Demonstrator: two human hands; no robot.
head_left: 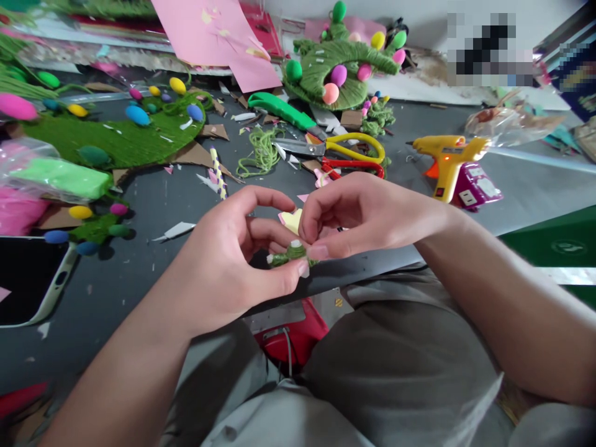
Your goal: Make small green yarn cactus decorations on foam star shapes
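Near the table's front edge, my left hand [233, 254] pinches a small green yarn-wrapped piece [291, 253] with pale tips. My right hand [363, 214] meets it from the other side, thumb and forefinger closed at the piece's right end. Part of the piece is hidden behind my fingers. Between the hands shows a pale yellow paper scrap [292, 220], and I cannot tell whether it is held. Just beyond lie scissors [326, 148] with yellow and red handles and a loose tangle of green yarn [261, 152].
A yellow glue gun [449, 158] with a lit orange light stands at right. A green utility knife [282, 112] lies behind the scissors. Green yarn shapes with coloured balls [121, 133] spread at left and a larger one [335, 68] at back. A phone [35, 279] lies at left.
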